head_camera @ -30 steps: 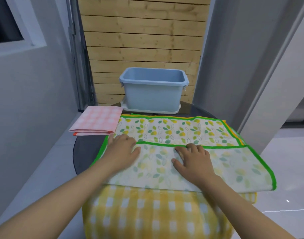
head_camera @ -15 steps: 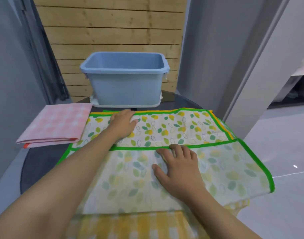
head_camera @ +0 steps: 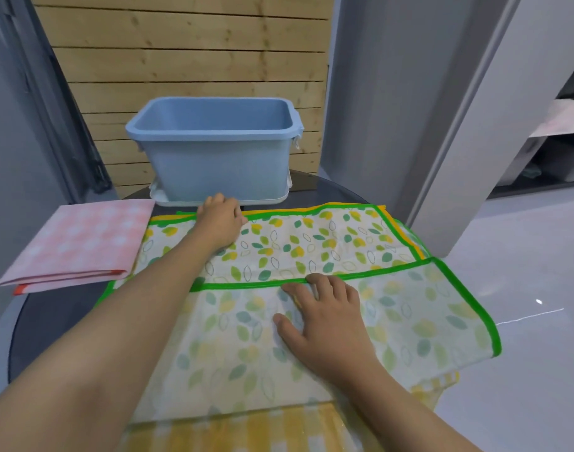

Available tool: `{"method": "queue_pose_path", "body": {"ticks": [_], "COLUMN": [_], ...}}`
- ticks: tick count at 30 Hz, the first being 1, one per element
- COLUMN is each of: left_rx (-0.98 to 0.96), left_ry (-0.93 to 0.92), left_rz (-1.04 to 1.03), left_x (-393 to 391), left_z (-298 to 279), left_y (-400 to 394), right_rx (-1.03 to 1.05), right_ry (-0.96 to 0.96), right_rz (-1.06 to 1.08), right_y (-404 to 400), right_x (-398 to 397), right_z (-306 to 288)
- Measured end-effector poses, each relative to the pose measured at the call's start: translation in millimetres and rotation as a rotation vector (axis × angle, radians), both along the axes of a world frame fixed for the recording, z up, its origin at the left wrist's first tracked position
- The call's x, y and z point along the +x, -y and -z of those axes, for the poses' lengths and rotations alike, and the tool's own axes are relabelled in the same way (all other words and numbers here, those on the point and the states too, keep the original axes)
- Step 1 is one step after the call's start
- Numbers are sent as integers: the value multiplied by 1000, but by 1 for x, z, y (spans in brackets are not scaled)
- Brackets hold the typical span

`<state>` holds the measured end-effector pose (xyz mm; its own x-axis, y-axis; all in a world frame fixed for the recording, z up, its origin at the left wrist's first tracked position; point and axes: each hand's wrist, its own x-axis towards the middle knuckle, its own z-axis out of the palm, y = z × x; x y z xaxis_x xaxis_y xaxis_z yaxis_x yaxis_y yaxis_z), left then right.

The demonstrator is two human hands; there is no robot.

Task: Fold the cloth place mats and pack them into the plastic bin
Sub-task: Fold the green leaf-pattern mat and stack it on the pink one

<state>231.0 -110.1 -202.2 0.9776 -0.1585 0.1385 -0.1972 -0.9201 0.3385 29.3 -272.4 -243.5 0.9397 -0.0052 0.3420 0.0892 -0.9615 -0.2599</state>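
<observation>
A leaf-print place mat with a green border [head_camera: 311,246] lies spread on the round dark table, its near part folded over so the pale underside [head_camera: 233,340] faces up. My left hand [head_camera: 218,220] reaches to the mat's far edge, fingers curled at the green border. My right hand [head_camera: 324,318] presses flat on the folded flap, fingertips at its green edge. Beneath it lies a yellow checked mat [head_camera: 246,429], hanging over the near edge. The empty blue plastic bin [head_camera: 213,158] stands just behind the mats.
A folded pink checked mat [head_camera: 80,243] lies at the left of the dark table [head_camera: 47,318]. The bin sits on a white lid [head_camera: 168,199]. A wooden slat wall is behind, grey walls at both sides, glossy floor to the right.
My left hand has moved from the folded edge forward to the mat's far edge near the bin. The right hand stays on the flap. The view has shifted closer.
</observation>
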Motion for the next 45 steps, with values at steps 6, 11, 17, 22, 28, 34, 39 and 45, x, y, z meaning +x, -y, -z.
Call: {"method": "queue_pose_path", "body": {"ticks": [6,11,17,22,28,34,39,45], "left_rx": [-187,-285,-182,-186,-240,-271,-285,-266], "left_ry": [181,350,582,543,478,151,4,-35], "left_rz": [-3,87,229,270,256,182,170,194], "left_x": [-25,-60,-107,-136,-179,-215,-238,-251], "left_z": [-24,-59,-91,-86,-77,-65,-41,-27], "left_y": [2,-4,7,13,2,-27,-36,-32], "right_rx": [-2,-37,-93,-45,97,149,35,-135], "right_ry": [38,112,338,469,632,767,785,613], "right_rz": [-13,-38,-65,-43,-67,-139,-146,-118], "right_y": [1,2,1,1,0,-1,-2,14], "right_x": [4,5,0,-5,-11,-24,-44,-66], "right_z": [3,4,-3,-8,-16,-24,-28,-23]}}
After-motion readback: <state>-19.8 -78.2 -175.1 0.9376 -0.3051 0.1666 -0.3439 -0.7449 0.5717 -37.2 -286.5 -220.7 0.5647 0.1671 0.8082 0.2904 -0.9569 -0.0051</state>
